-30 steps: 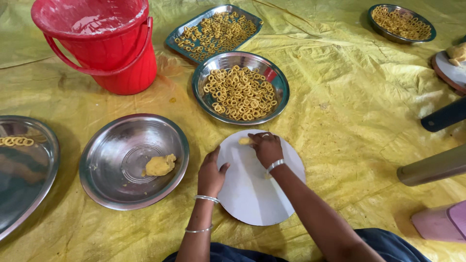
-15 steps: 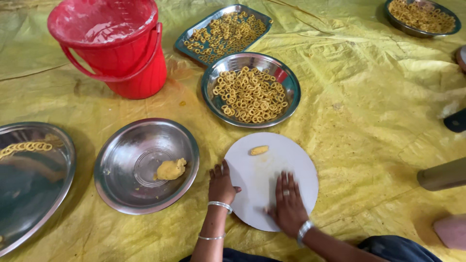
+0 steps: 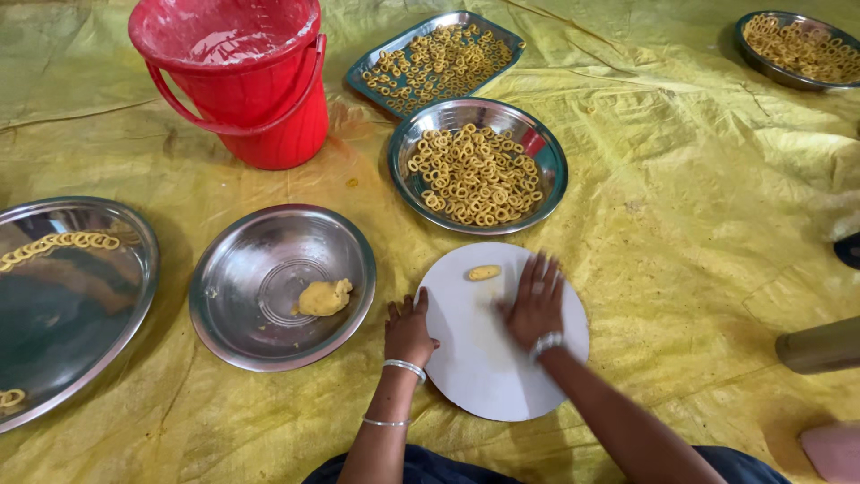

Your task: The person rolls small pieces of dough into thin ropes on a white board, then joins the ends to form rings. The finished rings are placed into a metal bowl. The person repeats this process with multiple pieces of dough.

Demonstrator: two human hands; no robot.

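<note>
Your right hand (image 3: 535, 307) lies flat, fingers spread, palm down on the round white board (image 3: 475, 367), gripping nothing you can see; your left hand (image 3: 408, 330) rests open on the board's left edge. Near its far edge sits a small yellow dough piece (image 3: 484, 272), apart from both hands. Just left on the yellow sheet (image 3: 699, 224), a steel bowl (image 3: 260, 260) holds a dough lump (image 3: 324, 297).

The right hand (image 3: 535, 305) lay flat, hiding whatever was beneath its palm; the large steel tray (image 3: 81, 309) ran off the left edge; the far bowl (image 3: 793, 49) was cropped.
</note>
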